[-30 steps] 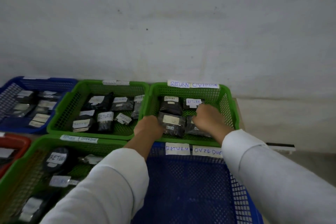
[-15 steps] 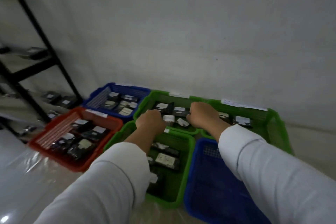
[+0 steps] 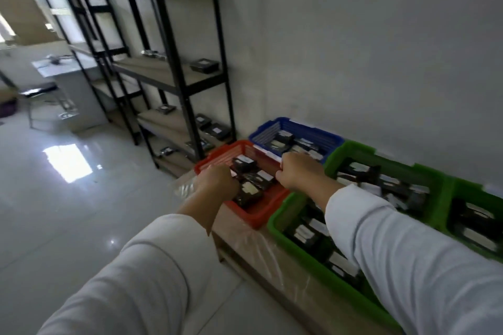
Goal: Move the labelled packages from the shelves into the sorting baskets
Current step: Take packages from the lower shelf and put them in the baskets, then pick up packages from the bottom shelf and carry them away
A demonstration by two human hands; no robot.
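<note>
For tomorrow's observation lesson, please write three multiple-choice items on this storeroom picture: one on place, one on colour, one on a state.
1. Where is the rack with shelves?
A. Left of the baskets
B. Right of the baskets
C. Behind the person

2. What colour is the basket under the left hand?
A. Yellow
B. Red
C. Green

3. How are both hands' fingers?
A. Spread flat
B. Pointing up
C. Curled

Answers: 1 A, the rack stands left; 2 B, its rim is red; 3 C, the left and right hand show curled fingers.
</note>
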